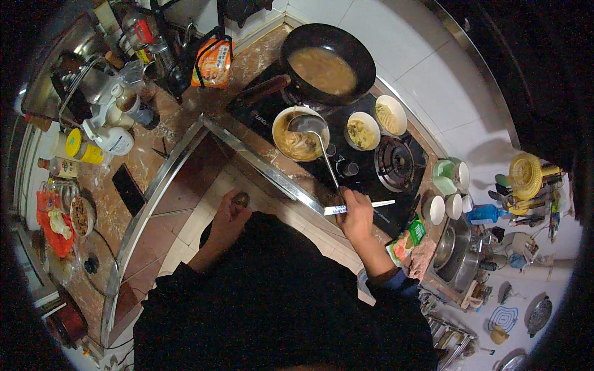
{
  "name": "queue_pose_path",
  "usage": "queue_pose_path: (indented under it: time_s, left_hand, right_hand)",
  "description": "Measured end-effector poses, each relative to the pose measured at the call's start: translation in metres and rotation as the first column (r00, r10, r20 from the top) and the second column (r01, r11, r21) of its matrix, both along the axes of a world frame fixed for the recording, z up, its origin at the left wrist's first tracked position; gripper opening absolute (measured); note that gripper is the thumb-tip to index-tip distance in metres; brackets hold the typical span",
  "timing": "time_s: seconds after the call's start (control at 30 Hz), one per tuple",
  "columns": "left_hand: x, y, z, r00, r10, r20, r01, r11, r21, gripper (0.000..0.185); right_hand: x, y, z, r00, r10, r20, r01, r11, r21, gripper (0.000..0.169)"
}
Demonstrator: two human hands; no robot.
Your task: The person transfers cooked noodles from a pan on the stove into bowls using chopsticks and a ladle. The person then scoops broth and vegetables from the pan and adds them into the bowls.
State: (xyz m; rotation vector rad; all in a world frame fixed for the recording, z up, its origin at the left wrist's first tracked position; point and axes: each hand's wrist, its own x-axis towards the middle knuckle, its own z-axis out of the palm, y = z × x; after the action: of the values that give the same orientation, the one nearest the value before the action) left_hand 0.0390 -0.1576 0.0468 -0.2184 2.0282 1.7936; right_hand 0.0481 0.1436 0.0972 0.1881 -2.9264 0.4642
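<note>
My right hand (355,215) grips the handle of a metal ladle (328,162). The ladle's head is tilted over a white bowl (279,143) of noodles in broth on the black gas stove. White chopsticks (383,203) with a blue-printed end cross beneath my right hand; whether it holds them too is unclear. My left hand (226,227) is curled in front of my body, off the counter. A small dark rounded thing (240,200) shows between its thumb and fingers, and I cannot tell whether it is gripped.
A black wok (366,69) of cloudy broth sits on the rear burner. Beside it stand two smaller bowls, one of noodles (390,115), one of yellowish food (362,131). Right lies a sink (466,264); left, a phone (129,189), bottles and a glass lid (95,250).
</note>
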Motion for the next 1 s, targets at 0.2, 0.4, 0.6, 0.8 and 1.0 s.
queue_pose_path:
  time_s: [0.2, 0.4, 0.6, 0.8, 1.0]
  left_hand:
    - [-0.009, -0.002, -0.008, 0.998, -0.049, -0.035, 0.049, 0.999, -0.015, 0.06]
    - [-0.03, -0.004, -0.023, 0.987, 0.018, -0.162, -0.011, 0.999, 0.045, 0.055]
    - [-0.056, -0.022, -0.032, 0.986, -0.117, 0.117, 0.109, 0.991, 0.073, 0.054]
    - [-0.069, -0.047, -0.039, 0.988, -0.048, -0.144, 0.035, 0.995, -0.094, 0.055]
    - [-0.092, -0.074, -0.025, 0.998, -0.039, 0.042, 0.038, 0.999, 0.014, 0.06]
  right_hand:
    - [-0.003, 0.002, 0.011, 0.994, -0.067, -0.086, 0.058, 0.992, -0.112, 0.032]
    - [-0.036, 0.011, 0.052, 0.965, -0.262, 0.01, 0.234, 0.841, -0.488, 0.021]
    - [-0.142, 0.038, 0.076, 0.926, -0.374, 0.056, 0.374, 0.881, -0.289, 0.031]
    - [-0.239, 0.043, 0.066, 0.907, -0.411, 0.097, 0.407, 0.912, 0.053, 0.034]
    - [-0.27, 0.046, 0.052, 0.876, -0.436, 0.209, 0.436, 0.899, 0.047, 0.035]
